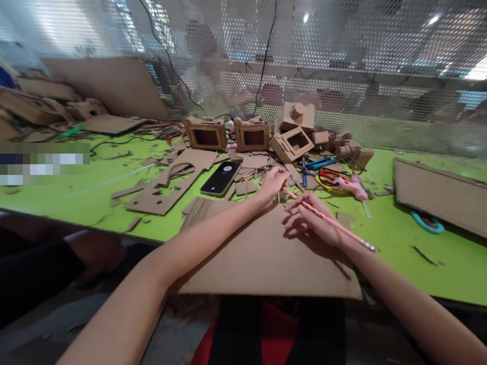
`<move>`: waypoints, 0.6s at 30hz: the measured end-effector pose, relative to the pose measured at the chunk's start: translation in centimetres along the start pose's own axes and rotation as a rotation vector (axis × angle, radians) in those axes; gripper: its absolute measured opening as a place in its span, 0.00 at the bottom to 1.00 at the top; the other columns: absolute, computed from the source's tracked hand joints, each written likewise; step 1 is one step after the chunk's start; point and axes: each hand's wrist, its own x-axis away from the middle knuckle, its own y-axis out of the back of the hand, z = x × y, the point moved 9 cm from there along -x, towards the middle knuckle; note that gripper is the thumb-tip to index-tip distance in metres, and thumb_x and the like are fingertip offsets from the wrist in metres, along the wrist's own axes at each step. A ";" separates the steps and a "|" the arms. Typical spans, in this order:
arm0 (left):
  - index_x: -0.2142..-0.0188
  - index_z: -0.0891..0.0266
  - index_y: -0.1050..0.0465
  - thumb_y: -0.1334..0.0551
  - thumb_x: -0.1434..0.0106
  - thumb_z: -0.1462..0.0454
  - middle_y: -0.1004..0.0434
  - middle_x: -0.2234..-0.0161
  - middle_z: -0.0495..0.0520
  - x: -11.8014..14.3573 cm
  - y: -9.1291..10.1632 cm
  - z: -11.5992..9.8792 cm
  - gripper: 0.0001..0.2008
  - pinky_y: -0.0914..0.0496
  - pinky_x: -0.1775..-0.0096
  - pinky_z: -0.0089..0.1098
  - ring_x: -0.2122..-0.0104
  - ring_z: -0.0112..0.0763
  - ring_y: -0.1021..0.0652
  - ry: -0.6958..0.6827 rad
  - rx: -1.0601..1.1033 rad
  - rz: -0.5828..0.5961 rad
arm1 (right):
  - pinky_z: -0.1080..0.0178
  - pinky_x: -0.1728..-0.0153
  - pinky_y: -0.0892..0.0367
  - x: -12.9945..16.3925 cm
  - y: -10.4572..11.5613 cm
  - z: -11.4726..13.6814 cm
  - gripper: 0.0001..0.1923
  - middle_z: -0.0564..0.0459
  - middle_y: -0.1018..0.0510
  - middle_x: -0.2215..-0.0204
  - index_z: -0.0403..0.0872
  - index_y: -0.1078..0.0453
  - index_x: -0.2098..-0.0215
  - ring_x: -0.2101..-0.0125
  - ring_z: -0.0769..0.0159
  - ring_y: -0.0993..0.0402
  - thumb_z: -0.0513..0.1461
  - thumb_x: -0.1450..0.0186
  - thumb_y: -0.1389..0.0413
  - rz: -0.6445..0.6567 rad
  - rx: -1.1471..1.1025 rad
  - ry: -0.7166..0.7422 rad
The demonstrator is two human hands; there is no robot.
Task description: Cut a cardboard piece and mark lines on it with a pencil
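Across the large cardboard sheet (266, 253) in front of me, both forearms reach forward. My left hand (274, 185) is closed near the sheet's far edge, and whatever its curled fingers hold is too small and hidden to make out. A short thin pale strip shows just below it. In my right hand (310, 218) lies a pink pencil (342, 229), its eraser end pointing back over my wrist and its tip close to my left fingers. The lower fingers of that hand are loosely bent above the sheet.
Several cardboard camera-shaped models, such as this box (205, 134), stand along the back by a perforated metal screen (399, 116). A phone (220, 178), a cut-out cardboard panel (163, 187), scraps, pliers and a pink glue gun (355, 187) cover the green table (449, 271). Blue-handled scissors (428, 223) lie right.
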 end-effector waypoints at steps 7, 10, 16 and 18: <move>0.72 0.60 0.39 0.47 0.35 0.71 0.38 0.83 0.42 -0.5 0.3 1.0 0.09 0.42 0.79 0.21 0.85 0.18 0.37 0.108 0.085 -0.021 | 0.61 0.66 0.27 0.8 5.5 3.6 0.11 0.53 0.24 0.67 0.52 0.30 0.66 0.66 0.66 0.27 0.50 0.37 0.42 -0.562 0.252 0.427; 0.73 0.60 0.39 0.46 0.36 0.72 0.38 0.84 0.42 -0.3 0.0 0.8 0.10 0.42 0.79 0.21 0.85 0.18 0.36 0.105 0.096 -0.004 | 0.63 0.76 0.30 0.4 5.0 3.1 0.17 0.55 0.26 0.75 0.51 0.31 0.68 0.76 0.68 0.29 0.56 0.37 0.44 -0.465 0.126 0.365; 0.74 0.64 0.31 0.44 0.37 0.72 0.35 0.85 0.43 0.8 -1.0 -1.1 0.09 0.40 0.79 0.21 0.84 0.18 0.34 0.033 0.099 0.107 | 0.70 0.86 0.40 0.6 6.8 3.9 0.21 0.60 0.32 0.84 0.51 0.33 0.67 0.86 0.74 0.37 0.59 0.37 0.49 -0.548 0.083 0.376; 0.74 0.64 0.30 0.44 0.37 0.71 0.35 0.85 0.44 0.9 -0.5 -2.1 0.10 0.39 0.79 0.21 0.84 0.19 0.33 -0.044 0.102 0.079 | 0.71 0.88 0.45 0.8 8.3 4.2 0.21 0.62 0.33 0.85 0.50 0.35 0.68 0.88 0.76 0.40 0.59 0.37 0.48 -0.662 0.123 0.404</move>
